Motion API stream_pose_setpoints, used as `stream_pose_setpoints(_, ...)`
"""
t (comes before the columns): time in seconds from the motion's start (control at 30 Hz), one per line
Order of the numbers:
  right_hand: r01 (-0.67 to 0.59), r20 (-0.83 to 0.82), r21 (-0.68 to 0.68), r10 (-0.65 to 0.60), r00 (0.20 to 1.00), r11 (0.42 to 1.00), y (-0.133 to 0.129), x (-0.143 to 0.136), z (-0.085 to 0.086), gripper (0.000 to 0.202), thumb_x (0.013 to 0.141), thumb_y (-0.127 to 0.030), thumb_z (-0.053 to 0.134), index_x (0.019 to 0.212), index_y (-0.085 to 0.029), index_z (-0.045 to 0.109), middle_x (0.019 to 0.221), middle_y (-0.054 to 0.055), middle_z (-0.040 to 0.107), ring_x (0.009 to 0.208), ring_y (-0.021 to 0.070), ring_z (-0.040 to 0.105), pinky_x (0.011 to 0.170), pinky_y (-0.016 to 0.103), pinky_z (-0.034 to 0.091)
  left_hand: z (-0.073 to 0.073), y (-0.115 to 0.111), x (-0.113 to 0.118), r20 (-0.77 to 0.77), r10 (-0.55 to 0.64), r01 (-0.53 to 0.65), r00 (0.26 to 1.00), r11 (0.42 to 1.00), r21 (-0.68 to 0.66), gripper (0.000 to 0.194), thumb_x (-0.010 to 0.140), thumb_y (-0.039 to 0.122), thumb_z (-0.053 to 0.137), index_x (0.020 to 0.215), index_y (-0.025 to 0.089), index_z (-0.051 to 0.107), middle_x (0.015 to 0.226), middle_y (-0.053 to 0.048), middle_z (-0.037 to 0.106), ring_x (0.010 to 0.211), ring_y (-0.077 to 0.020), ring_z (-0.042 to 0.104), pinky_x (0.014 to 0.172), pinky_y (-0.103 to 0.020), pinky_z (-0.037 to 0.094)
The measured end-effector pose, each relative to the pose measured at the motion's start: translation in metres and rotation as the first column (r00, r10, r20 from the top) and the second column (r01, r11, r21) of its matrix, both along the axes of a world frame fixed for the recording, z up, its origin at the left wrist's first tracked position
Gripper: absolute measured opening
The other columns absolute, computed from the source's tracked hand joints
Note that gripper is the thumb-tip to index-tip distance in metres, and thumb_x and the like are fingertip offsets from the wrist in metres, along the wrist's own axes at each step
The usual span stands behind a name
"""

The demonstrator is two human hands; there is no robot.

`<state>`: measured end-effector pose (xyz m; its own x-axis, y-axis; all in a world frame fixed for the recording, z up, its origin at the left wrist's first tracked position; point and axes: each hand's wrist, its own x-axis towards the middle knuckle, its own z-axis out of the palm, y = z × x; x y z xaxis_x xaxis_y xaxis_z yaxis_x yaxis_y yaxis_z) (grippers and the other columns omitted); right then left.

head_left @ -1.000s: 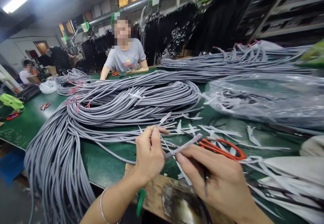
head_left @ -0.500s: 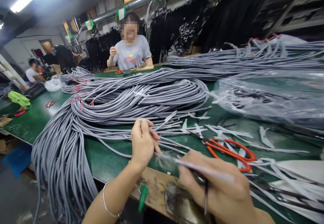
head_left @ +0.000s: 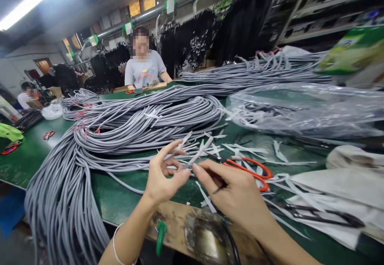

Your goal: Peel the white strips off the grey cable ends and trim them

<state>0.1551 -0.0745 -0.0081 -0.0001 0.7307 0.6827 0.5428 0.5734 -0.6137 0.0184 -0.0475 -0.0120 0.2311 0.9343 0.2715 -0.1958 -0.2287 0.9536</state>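
My left hand (head_left: 163, 177) pinches the end of a grey cable between thumb and fingers, above the near edge of the table. Close against it, my right hand (head_left: 234, 187) has thumb and forefinger together at the cable end. A slim dark tool (head_left: 220, 190) pokes out from under the right fingers; most of it is hidden, so its kind is unclear. From the meeting fingertips a whitish strip (head_left: 201, 153) slants up and to the right. Beyond the hands lie orange-handled scissors (head_left: 255, 169) among white scraps. A large bundle of grey cables (head_left: 120, 137) spreads to the left.
A clear plastic bag (head_left: 300, 113) and a white cloth (head_left: 336, 201) lie at right. Cables hang over the front edge at left. A wooden board (head_left: 168, 217) with a green clamp (head_left: 161, 237) juts toward me. A co-worker (head_left: 145, 67) sits across the green table (head_left: 120, 195).
My right hand has come in to the left fingers, and the whitish strip now points up and away. The left fingers have spread somewhat. The view has swung right; the co-worker's raised hand is lowered.
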Motion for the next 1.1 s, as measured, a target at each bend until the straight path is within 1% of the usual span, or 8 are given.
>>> stream_pose_setpoints(0.13, -0.145, -0.104, -0.263, 0.121, 0.987, 0.954, 0.005, 0.002, -0.001, 0.027, 0.078, -0.033, 0.045, 0.057, -0.019, 0.053, 0.044, -0.004, 0.044, 0.038, 0.0089, 0.040, 0.036, 0.020, 0.031, 0.002, -0.001, -0.002, 0.007, 0.016, -0.016, 1.000, 1.000, -0.014, 0.044, 0.060, 0.026, 0.073, 0.102, 0.015, 0.070, 0.098, -0.010, 0.065, 0.056, -0.0060, 0.048, 0.045, -0.016, 0.038)
stream_pose_setpoints(0.27, -0.279, -0.136, -0.424, 0.244, 0.960, 0.862, 0.011, -0.002, -0.006, 0.031, 0.076, -0.039, 0.042, 0.055, -0.019, 0.053, 0.046, -0.003, 0.045, 0.041, 0.0099, 0.039, 0.039, 0.021, 0.032, 0.004, 0.000, -0.002, 0.089, -0.074, 0.085, 0.993, 0.987, -0.133, 0.056, 0.055, 0.040, 0.077, 0.103, 0.012, 0.070, 0.070, -0.005, 0.065, 0.038, -0.0019, 0.033, 0.032, -0.016, 0.025)
stream_pose_setpoints(0.33, -0.278, -0.106, -0.450, 0.258, 0.960, 0.849, 0.015, -0.003, -0.011, 0.031, 0.075, -0.038, 0.041, 0.053, -0.019, 0.052, 0.045, -0.003, 0.043, 0.041, 0.0095, 0.037, 0.040, 0.021, 0.031, 0.005, 0.000, -0.001, 0.113, -0.108, 0.128, 0.988, 0.974, -0.190, 0.060, 0.055, 0.046, 0.078, 0.103, 0.011, 0.071, 0.057, 0.000, 0.058, 0.035, -0.0011, 0.028, 0.030, -0.016, 0.020)
stream_pose_setpoints(0.5, -0.025, -0.023, -0.408, 0.017, 1.000, 0.913, 0.028, 0.005, -0.022, 0.027, 0.064, -0.028, 0.051, 0.041, -0.021, 0.041, 0.039, -0.004, 0.035, 0.039, 0.0085, 0.031, 0.038, 0.021, 0.023, 0.007, -0.001, 0.000, 0.151, -0.131, 0.168, 0.980, 0.949, -0.267, 0.054, 0.059, 0.060, 0.073, 0.075, 0.008, 0.075, 0.046, 0.004, 0.039, 0.037, -0.0022, 0.026, 0.029, -0.014, 0.014)
stream_pose_setpoints(0.6, 0.060, -0.059, -0.377, -0.088, 0.994, 0.924, 0.032, 0.015, -0.016, 0.030, 0.071, -0.035, 0.048, 0.044, -0.021, 0.044, 0.041, -0.003, 0.036, 0.039, 0.0093, 0.032, 0.039, 0.022, 0.024, 0.007, 0.001, 0.002, 0.156, -0.138, 0.180, 0.978, 0.938, -0.296, 0.056, 0.059, 0.063, 0.070, 0.068, 0.008, 0.074, 0.044, 0.004, 0.038, 0.036, -0.0028, 0.026, 0.028, -0.015, 0.013)
stream_pose_setpoints(0.77, -0.114, -0.275, -0.270, 0.037, 0.961, 0.956, 0.019, 0.016, 0.002, 0.042, 0.079, -0.055, 0.049, 0.056, -0.020, 0.056, 0.048, -0.001, 0.048, 0.043, 0.0111, 0.044, 0.040, 0.023, 0.035, 0.001, 0.004, 0.007, -0.076, -0.333, 0.289, 0.940, 0.894, -0.343, 0.060, 0.065, 0.068, 0.059, 0.058, 0.009, 0.068, 0.043, 0.000, 0.047, 0.031, -0.0038, 0.033, 0.032, -0.019, 0.019)
stream_pose_setpoints(0.97, 0.052, -0.348, -0.156, -0.104, 0.932, 0.986, 0.008, 0.014, 0.006, 0.043, 0.077, -0.058, 0.058, 0.055, -0.020, 0.061, 0.045, -0.002, 0.049, 0.040, 0.0091, 0.042, 0.038, 0.022, 0.034, -0.004, 0.006, 0.005, -0.371, -0.085, -0.001, 0.925, 0.974, -0.226, 0.048, 0.074, 0.056, 0.051, 0.050, 0.015, 0.057, 0.042, 0.003, 0.044, 0.033, -0.0058, 0.037, 0.038, -0.020, 0.027)
stream_pose_setpoints(1.1, 0.084, -0.375, -0.154, -0.137, 0.917, 0.984, 0.007, 0.015, 0.005, 0.046, 0.076, -0.061, 0.057, 0.054, -0.021, 0.059, 0.046, -0.001, 0.052, 0.039, 0.0099, 0.044, 0.037, 0.023, 0.035, -0.001, 0.008, 0.001, -0.421, -0.048, -0.038, 0.906, 0.980, -0.194, 0.045, 0.076, 0.051, 0.051, 0.048, 0.016, 0.055, 0.041, 0.003, 0.046, 0.033, -0.0065, 0.037, 0.039, -0.021, 0.027)
